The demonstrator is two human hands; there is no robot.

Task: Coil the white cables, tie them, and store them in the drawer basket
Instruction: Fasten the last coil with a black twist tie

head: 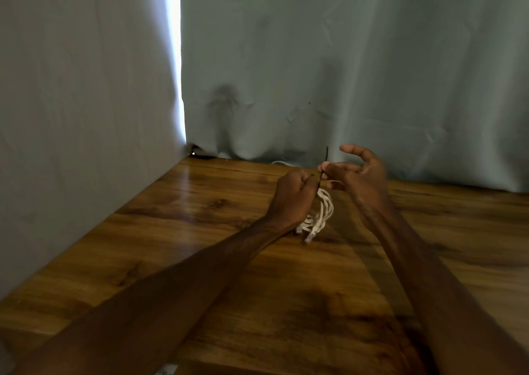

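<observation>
Gripping the coiled white cable (322, 212) in a closed fist, left hand (294, 194) holds it over the wooden table (200, 231), toward the far edge; connector ends hang toward the tabletop, contact unclear; right hand (360, 177) pinches a thin black tie (325, 159) between thumb and fingertip, other fingers spread loose; tie stands upright; grey curtain (315, 73) behind the table.
</observation>
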